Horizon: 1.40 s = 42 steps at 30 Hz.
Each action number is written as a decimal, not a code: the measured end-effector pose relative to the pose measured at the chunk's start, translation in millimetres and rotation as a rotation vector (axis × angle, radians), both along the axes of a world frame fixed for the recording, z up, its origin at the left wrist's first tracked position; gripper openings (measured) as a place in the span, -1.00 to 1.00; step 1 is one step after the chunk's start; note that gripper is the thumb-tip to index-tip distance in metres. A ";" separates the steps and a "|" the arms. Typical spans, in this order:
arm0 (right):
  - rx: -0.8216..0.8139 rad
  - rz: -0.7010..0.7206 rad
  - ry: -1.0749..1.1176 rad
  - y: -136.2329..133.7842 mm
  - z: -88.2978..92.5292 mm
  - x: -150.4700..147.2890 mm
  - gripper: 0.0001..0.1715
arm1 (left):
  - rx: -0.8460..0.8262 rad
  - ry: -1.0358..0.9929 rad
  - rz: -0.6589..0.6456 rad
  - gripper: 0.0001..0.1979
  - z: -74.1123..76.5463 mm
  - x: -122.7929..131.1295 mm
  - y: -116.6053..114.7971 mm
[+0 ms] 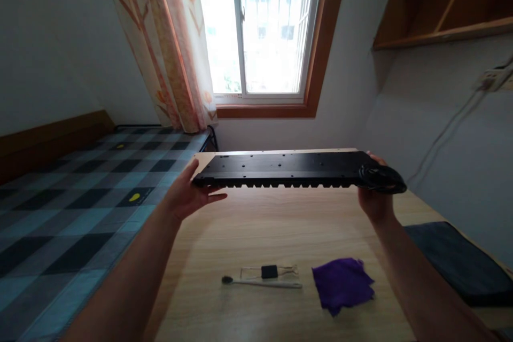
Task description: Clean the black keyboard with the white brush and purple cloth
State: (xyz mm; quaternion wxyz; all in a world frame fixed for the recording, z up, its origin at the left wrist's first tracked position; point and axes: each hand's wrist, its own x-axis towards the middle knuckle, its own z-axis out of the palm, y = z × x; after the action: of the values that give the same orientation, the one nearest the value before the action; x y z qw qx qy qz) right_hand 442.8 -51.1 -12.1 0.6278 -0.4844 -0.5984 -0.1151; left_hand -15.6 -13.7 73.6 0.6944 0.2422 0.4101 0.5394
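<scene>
A black keyboard [280, 169] is held upside down above the wooden desk [256, 235], its flat underside facing up and its keys pointing down. My left hand [188, 195] grips its left end, thumb on top and fingers beneath. At the right end, my right hand [374, 200] holds the keyboard together with a coiled black cable [385, 177]. On the desk below lie a small brush [260, 282], a black keycap puller with wire arms [270, 271] and a purple cloth [342, 283].
A bed with a blue and black checked cover [72, 208] runs along the left. Ahead is a window [264, 26] with a patterned curtain [160, 37]. A wooden shelf [444, 5] hangs at the upper right. A dark pad [460, 256] lies on the desk's right side.
</scene>
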 end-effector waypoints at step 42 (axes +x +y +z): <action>0.030 0.093 0.319 2.2 9.8 -22.7 -0.31 | 1.041 0.315 0.212 -0.51 57.7 29.6 29.2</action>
State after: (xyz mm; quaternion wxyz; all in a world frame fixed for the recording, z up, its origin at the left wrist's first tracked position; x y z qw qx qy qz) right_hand 420.1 -48.9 -2.3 0.7266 -0.4590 -0.5109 -0.0165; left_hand 14.0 15.4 131.3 0.3551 0.5887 0.2104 0.6950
